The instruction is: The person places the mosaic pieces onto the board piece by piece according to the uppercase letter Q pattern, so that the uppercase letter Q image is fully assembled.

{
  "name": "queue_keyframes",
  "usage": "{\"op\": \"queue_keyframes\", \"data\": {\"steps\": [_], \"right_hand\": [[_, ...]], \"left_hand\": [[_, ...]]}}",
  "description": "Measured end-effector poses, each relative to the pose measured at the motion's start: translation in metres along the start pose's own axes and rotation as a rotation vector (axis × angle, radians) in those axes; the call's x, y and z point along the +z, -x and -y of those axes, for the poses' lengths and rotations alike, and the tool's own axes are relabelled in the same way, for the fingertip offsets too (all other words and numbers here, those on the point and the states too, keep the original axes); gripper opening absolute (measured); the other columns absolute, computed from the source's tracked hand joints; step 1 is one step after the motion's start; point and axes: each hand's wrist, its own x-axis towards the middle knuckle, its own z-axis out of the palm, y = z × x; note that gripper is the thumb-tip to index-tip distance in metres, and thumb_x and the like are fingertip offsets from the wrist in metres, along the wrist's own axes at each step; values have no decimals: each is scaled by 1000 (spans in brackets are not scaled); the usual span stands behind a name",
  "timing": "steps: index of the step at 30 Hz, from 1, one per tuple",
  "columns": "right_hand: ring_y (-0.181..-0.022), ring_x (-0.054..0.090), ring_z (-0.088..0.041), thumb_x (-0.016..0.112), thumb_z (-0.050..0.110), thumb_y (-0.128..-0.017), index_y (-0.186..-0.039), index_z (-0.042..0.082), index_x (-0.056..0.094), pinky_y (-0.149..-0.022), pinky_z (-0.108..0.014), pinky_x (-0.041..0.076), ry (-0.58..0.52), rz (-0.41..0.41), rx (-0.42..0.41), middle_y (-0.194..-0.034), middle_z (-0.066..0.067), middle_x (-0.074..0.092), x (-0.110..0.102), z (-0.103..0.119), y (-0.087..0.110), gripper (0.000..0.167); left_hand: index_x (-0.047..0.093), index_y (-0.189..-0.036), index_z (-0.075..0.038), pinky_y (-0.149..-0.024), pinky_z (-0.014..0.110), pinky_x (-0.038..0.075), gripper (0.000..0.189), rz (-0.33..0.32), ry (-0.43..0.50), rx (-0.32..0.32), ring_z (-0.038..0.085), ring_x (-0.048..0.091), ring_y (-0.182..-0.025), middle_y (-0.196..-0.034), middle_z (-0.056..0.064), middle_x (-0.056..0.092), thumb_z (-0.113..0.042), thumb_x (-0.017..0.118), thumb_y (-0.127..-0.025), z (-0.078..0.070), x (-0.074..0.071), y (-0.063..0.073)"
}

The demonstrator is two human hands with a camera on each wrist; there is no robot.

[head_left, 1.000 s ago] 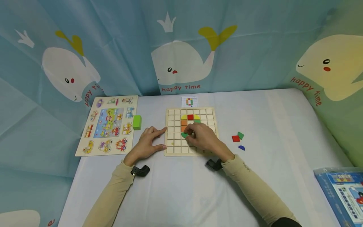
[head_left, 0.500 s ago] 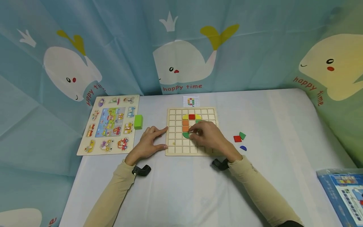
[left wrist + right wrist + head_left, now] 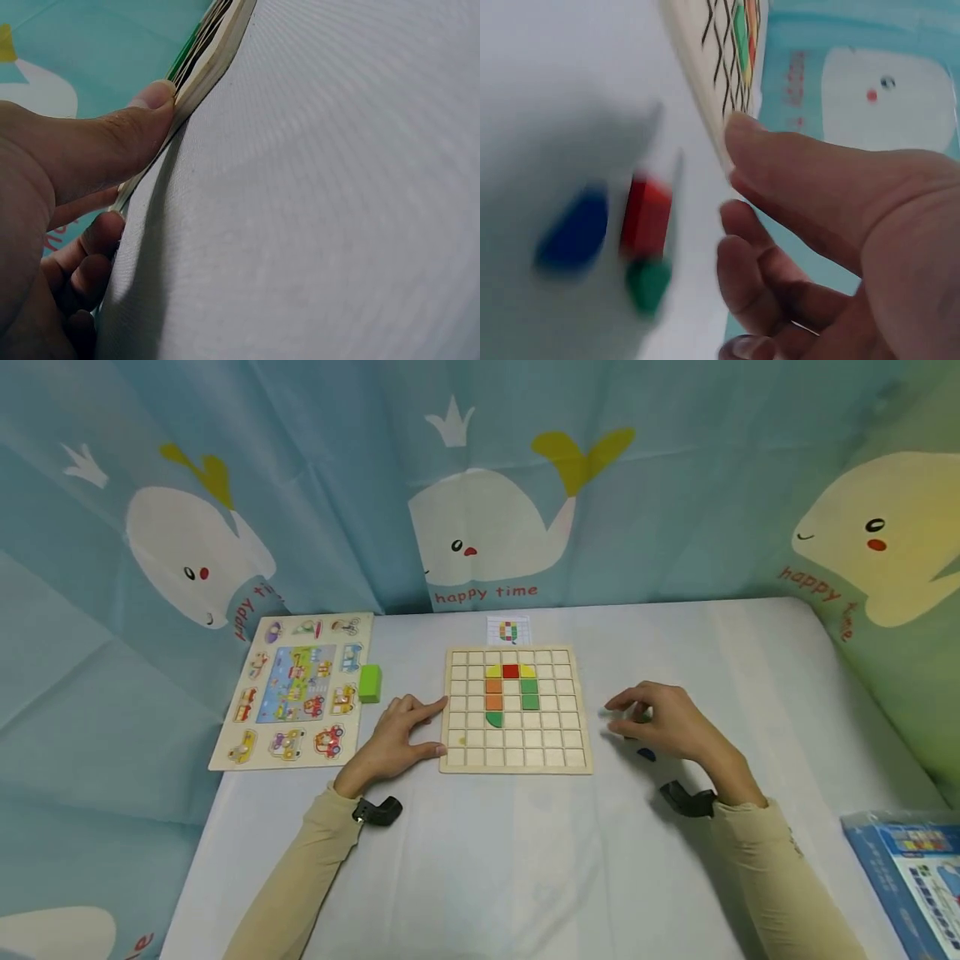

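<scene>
A wooden grid board (image 3: 472, 762) lies on the white table. Set in its cells are a red square (image 3: 511, 671), yellow corner pieces (image 3: 528, 672), orange squares (image 3: 493, 694), green squares (image 3: 530, 694) and a rounded green piece (image 3: 494, 719). My left hand (image 3: 388, 742) touches the board's left edge with thumb and index finger spread apart. Right of the board, my right hand (image 3: 671, 722) hovers over loose pieces, its fingers loosely bent and holding nothing. The right wrist view shows those pieces: a red square (image 3: 647, 217), a green piece (image 3: 648, 285) and a blue half-circle (image 3: 576, 229).
A small pattern card (image 3: 508, 630) lies behind the board. To the left are a picture puzzle board (image 3: 232, 739) and a green block (image 3: 370, 683). At the right front corner sits a blue package (image 3: 892, 860). A whale-print curtain (image 3: 337, 485) borders the table's back.
My right hand has left the grid board and moved right, over the loose pieces. The rounded green piece stays in its cell, now uncovered. My left hand keeps its place at the board's edge.
</scene>
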Motion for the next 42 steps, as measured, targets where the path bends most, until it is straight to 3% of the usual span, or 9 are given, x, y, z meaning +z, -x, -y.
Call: {"op": "queue_keyframes", "data": {"steps": [8, 16, 24, 33, 42], "right_hand": [[-90, 64, -19, 92, 13, -81, -110, 8, 81, -73, -28, 50, 34, 50, 80, -106, -6, 76, -18, -24, 24, 32], [-89, 64, -22, 91, 8, -80, -102, 8, 79, -73, -30, 51, 47, 55, 94, -101, -7, 75, -11, -29, 18, 26], [-88, 65, -23, 90, 10, -83, -110, 5, 78, -71, -31, 52, 46, 66, 95, -101, -8, 72, -5, -31, 12, 31], [-85, 61, -19, 89, 8, -84, -107, 1, 77, -70, -28, 51, 99, 37, 69, -100, -10, 69, 1, -32, 13, 27], [-90, 64, -24, 81, 8, -93, -109, -2, 73, -75, -36, 55, 100, 34, 29, -106, -15, 68, 6, -31, 12, 21]], "left_hand": [[53, -158, -14, -90, 37, 30, 79, 6, 3, -14, 18, 37, -95, -105, 5, 52, -26, 88, -88, -2, 1, -1], [53, -158, -14, -89, 36, 30, 79, -3, 0, -12, 17, 37, -95, -105, 4, 52, -26, 88, -88, 1, 2, 1], [53, -158, -14, -89, 37, 30, 79, -5, -11, -2, 17, 37, -95, -105, 3, 52, -26, 88, -88, 3, 0, 0], [51, -159, -15, -90, 38, 31, 80, 14, -7, -15, 17, 38, -95, -104, 3, 52, -27, 88, -88, -1, -1, -2], [51, -159, -15, -90, 37, 31, 80, 20, -1, -29, 16, 38, -95, -105, 3, 52, -27, 88, -89, -2, -1, 0]]}}
